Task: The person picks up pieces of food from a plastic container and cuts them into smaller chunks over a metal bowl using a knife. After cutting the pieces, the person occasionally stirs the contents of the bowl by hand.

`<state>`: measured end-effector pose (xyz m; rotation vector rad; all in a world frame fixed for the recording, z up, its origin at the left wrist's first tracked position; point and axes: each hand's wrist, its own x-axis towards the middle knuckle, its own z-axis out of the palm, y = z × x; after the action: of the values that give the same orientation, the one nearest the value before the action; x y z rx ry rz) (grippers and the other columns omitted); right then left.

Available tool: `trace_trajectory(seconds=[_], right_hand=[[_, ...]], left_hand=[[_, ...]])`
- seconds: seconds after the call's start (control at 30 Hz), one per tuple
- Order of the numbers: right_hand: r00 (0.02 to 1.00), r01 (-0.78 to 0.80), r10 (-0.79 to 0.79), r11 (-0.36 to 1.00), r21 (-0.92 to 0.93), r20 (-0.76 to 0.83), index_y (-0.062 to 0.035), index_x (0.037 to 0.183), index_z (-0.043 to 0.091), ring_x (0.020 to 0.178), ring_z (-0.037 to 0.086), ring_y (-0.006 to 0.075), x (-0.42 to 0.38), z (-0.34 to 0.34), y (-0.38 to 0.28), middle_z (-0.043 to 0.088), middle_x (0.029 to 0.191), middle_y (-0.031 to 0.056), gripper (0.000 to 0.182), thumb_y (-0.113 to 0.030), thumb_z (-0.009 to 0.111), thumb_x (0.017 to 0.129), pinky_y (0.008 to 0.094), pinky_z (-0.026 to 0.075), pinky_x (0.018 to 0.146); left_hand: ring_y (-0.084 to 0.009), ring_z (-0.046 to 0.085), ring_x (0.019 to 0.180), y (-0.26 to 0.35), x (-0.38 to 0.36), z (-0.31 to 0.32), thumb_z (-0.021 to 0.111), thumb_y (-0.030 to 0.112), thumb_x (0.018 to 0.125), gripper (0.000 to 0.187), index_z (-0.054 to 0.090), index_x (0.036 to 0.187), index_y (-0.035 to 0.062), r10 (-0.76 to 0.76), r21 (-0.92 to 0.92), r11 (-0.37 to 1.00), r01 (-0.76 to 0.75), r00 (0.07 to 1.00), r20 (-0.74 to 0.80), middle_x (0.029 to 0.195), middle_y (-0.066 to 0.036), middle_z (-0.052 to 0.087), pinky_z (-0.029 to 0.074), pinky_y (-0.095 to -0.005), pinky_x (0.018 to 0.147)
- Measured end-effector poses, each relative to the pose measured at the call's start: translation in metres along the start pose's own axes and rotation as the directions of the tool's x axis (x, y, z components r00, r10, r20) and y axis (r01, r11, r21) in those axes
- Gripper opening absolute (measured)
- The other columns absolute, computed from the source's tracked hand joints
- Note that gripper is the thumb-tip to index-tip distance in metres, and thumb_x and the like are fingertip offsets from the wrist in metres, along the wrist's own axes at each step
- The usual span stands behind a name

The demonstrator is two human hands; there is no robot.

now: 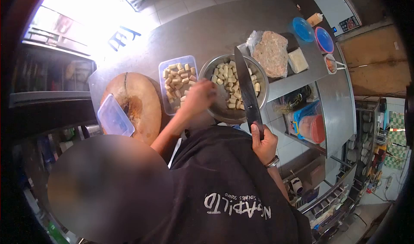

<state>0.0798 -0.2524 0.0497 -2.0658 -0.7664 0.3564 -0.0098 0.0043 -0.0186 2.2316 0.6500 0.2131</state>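
My right hand [264, 143] grips the handle of a large knife [248, 88], its long dark blade pointing away from me across the metal bowl [265, 98]. Short pale cut food pieces [222, 73] lie in that bowl. My left hand [201, 96], blurred, is over the bowl's left rim, beside a clear plastic tub [162, 81]. More of the same kind of pieces [177, 78], slightly browner, fill much of the tub. The left fingers are smeared, and I cannot tell whether they hold a piece.
Left of the tub, a clear lid [115, 116] rests on a round wooden chopping board [144, 93]. A bag of pinkish minced mixture [270, 52] and a pale block [298, 60] sit beyond the bowl. Blue bowls [303, 29] and a squeeze bottle [315, 19] stand at the far right.
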Motion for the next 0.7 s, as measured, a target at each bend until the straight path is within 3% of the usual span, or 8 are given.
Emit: trace_trajectory(seconds=[0.1,0.17,0.27,0.4,0.47,0.5,0.57,0.7], right_hand=[[1.0,0.009,-0.009,1.0,0.016,-0.002,0.001,0.091,0.068,0.061,0.069,0.0231,-0.001,0.001,0.005,0.068,0.07,0.0148,0.026,-0.024,0.067,0.094,0.0317,0.05,0.055],[1.0,0.008,-0.008,1.0,0.02,-0.008,0.0009,0.091,0.068,0.061,0.069,0.023,-0.001,-0.001,0.005,0.068,0.07,0.0146,0.026,-0.024,0.067,0.094,0.0314,0.05,0.055],[0.999,-0.002,0.004,0.999,0.038,-0.045,0.0009,0.091,0.068,0.059,0.067,0.022,-0.003,-0.004,0.004,0.067,0.068,0.0135,0.027,-0.026,0.067,0.093,0.0307,0.049,0.054],[0.992,-0.093,0.097,0.994,0.058,-0.084,0.0018,0.094,0.069,0.059,0.06,0.0103,-0.001,-0.007,0.011,0.065,0.067,0.0082,0.028,-0.026,0.066,0.095,0.0268,0.047,0.055],[0.965,-0.147,0.176,0.977,0.154,-0.195,0.0006,0.095,0.07,0.056,0.052,0.007,0.002,-0.009,0.031,0.058,0.059,0.003,0.027,-0.026,0.065,0.095,0.0257,0.043,0.052],[0.936,-0.163,0.228,0.956,0.242,-0.27,0.0,0.089,0.069,0.055,0.049,0.0075,0.009,-0.01,0.046,0.057,0.058,0.0005,0.029,-0.028,0.064,0.096,0.027,0.041,0.051],[0.887,-0.224,0.303,0.942,0.249,-0.347,-0.0007,0.074,0.061,0.053,0.045,0.0086,0.024,-0.009,0.111,0.056,0.058,0.0017,0.044,-0.039,0.063,0.095,0.0297,0.035,0.048],[0.777,-0.497,0.586,0.796,0.347,-0.231,-0.0048,0.07,0.06,0.046,0.049,0.0105,0.04,0.014,0.228,0.054,0.055,0.0015,0.053,-0.053,0.063,0.091,0.0295,0.04,0.044]], left_hand=[[-0.0363,0.063,0.096,0.0,0.013,0.054,0.068,0.009,0.075,0.017,0.064,0.089,-0.0001,0.063,-0.121,0.992,-0.031,0.959,0.277,0.1,-0.018,0.063,0.05,-0.0467,0.083],[-0.0366,0.065,0.09,-0.015,0.018,0.094,0.064,0.011,0.079,0.016,0.064,0.089,-0.0007,0.481,-0.076,0.874,-0.48,0.835,0.265,0.093,-0.02,0.065,0.052,-0.0458,0.08],[-0.0387,0.067,0.087,0.005,0.025,0.115,0.06,0.013,0.083,0.018,0.066,0.093,-0.0001,0.118,0.131,0.969,-0.209,0.86,0.496,0.089,-0.021,0.067,0.055,-0.043,0.075],[-0.0382,0.067,0.088,0.017,0.027,0.105,0.053,0.008,0.085,0.02,0.067,0.097,0.0005,0.172,0.049,0.971,-0.236,0.821,0.545,0.091,-0.022,0.068,0.054,-0.0424,0.076],[-0.0377,0.065,0.092,0.023,0.005,0.084,0.052,0.006,0.084,0.019,0.066,0.093,-0.001,0.455,-0.282,0.873,-0.398,0.873,0.175,0.094,-0.024,0.067,0.051,-0.0439,0.081],[-0.0387,0.061,0.095,-0.029,0.011,0.128,0.051,0.006,0.083,0.018,0.066,0.09,-0.0023,0.333,0.158,0.884,-0.44,0.83,0.448,0.094,-0.024,0.065,0.049,-0.0457,0.083],[-0.0417,0.06,0.095,-0.013,0.011,0.111,0.051,0.003,0.081,0.025,0.06,0.103,-0.0032,0.501,-0.006,0.855,-0.519,0.822,0.271,0.097,-0.024,0.062,0.048,-0.0494,0.082],[-0.0451,0.059,0.094,0.007,0.023,0.095,0.058,0.002,0.073,0.028,0.057,0.101,0.0019,0.291,0.058,0.933,-0.354,0.842,0.454,0.094,-0.027,0.061,0.048,-0.0533,0.079]])
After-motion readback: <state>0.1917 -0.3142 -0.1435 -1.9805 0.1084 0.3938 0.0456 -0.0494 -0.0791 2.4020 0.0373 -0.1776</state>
